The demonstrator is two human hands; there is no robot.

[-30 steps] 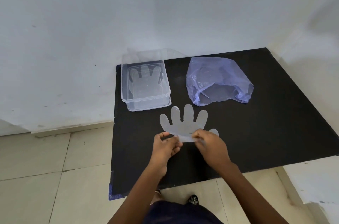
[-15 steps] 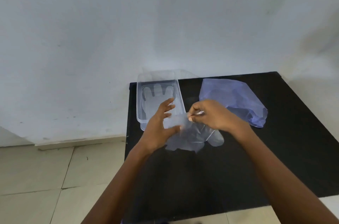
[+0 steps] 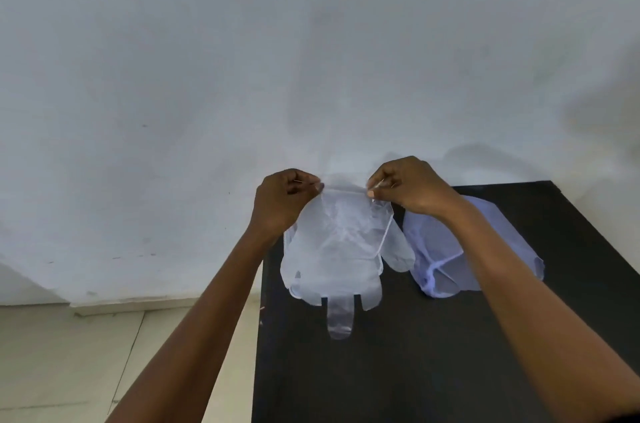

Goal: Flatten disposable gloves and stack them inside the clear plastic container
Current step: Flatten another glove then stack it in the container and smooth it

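I hold a clear disposable glove (image 3: pixel 341 249) up by its cuff, with both hands raised over the far left part of the black bench (image 3: pixel 433 353). My left hand (image 3: pixel 282 199) is closed in a pinch on the left corner of the cuff, thumb against fingertips. My right hand (image 3: pixel 407 187) pinches the right corner the same way, and the cuff edge is stretched nearly straight between them. The two hands are apart, with the width of the cuff between them.

The glove hangs down from my grip with its fingers pointing toward me. One glove finger reaches lower than the rest over the dark bench top, and the thumb part sticks out to the right.

Through the thin film I can see the clear plastic container (image 3: pixel 382 239) behind the glove, at the far left of the bench; only its rounded rim and right wall show clearly. I cannot tell from here what lies inside it.

Just right of the container sits a crumpled bluish plastic bag (image 3: pixel 446 259), partly hidden by my right forearm. The white wall (image 3: pixel 311 58) rises behind the bench, and the tiled floor (image 3: pixel 69 353) lies to the near left.
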